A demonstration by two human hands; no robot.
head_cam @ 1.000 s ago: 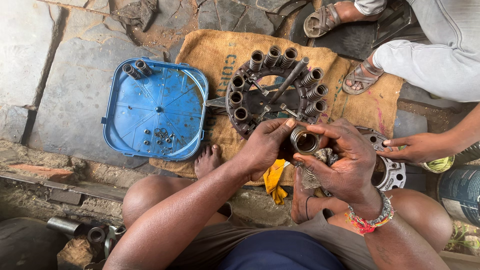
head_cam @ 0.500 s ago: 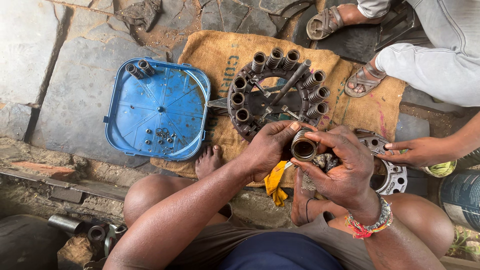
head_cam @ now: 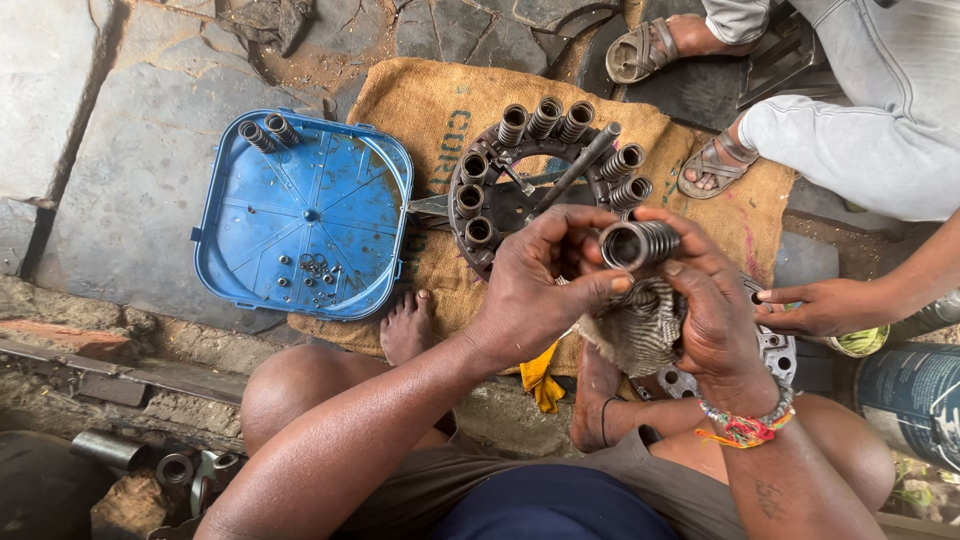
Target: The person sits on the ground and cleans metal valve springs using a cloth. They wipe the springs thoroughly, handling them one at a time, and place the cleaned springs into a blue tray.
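A coil spring [head_cam: 638,243] is held up in the air between both hands, above the near edge of the burlap sack [head_cam: 420,110], not resting on anything. The left hand [head_cam: 535,285] is curled, its fingertips pinching the spring's open end; the right hand [head_cam: 705,300] is closed round the other end, and a striped rag [head_cam: 635,330] is pressed under it against the palm.

The round metal plate [head_cam: 500,200] lies on the middle of the sack, ringed with upright springs, and a metal bar [head_cam: 580,165] is laid across it. A blue plastic lid [head_cam: 300,215] lies off the sack's left edge on the stone floor [head_cam: 120,170], with small loose parts [head_cam: 310,270] gathered toward its near side and two springs at its far left corner. Another person's hand [head_cam: 815,305] rests at the sack's right edge.

The spring looks oily, so a slip from the pinch is judged likely; it would then drop onto the plate or roll off the sack onto the stone. A knock against the bar could tip the seated springs. A bare foot [head_cam: 405,325] lies just below, where a dropped part could land.
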